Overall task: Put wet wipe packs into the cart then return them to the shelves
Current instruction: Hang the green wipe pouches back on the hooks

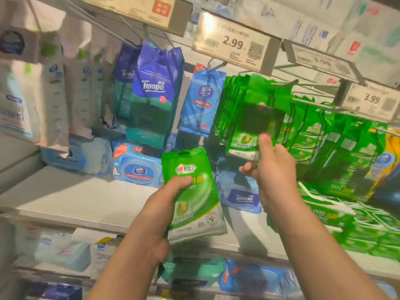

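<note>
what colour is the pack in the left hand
Bright green, fading to grey-white at the bottom; the pack in the left hand shows in the head view.

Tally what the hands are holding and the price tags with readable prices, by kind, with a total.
Green wipe packs in hand: 2, the left-hand pack in the left hand and the right-hand pack in the right hand.
Readable price tags: 2, the 2.99 tag and the 3.99 tag.
Total: 4

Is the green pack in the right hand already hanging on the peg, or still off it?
Cannot tell. The right hand pinches the green pack by its lower edge, raised against the hanging green row; its blurred top hides the peg hole.
</note>
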The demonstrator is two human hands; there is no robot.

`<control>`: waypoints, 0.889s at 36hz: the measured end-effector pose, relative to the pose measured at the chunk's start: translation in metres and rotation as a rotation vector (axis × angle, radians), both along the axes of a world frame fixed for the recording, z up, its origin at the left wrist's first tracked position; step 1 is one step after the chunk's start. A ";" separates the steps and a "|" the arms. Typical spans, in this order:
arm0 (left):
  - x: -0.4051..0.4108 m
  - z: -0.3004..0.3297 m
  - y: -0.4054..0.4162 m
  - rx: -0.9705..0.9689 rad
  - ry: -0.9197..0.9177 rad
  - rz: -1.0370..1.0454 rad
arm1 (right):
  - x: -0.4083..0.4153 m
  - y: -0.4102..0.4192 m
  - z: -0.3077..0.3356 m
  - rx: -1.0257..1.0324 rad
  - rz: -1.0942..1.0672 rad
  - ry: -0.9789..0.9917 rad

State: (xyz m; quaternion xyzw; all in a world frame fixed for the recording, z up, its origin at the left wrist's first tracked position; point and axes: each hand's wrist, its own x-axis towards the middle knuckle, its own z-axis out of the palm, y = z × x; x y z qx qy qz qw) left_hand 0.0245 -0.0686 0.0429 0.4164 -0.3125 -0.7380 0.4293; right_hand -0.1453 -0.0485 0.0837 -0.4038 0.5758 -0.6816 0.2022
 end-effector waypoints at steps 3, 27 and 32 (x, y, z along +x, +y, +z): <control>0.000 -0.006 0.008 -0.093 -0.163 0.055 | 0.002 -0.014 0.003 0.016 -0.001 -0.076; -0.003 -0.042 0.026 -0.170 0.286 0.018 | 0.021 0.041 -0.050 0.391 0.483 0.407; 0.000 -0.039 0.026 -0.241 0.279 0.017 | 0.019 0.041 -0.048 0.399 0.451 0.435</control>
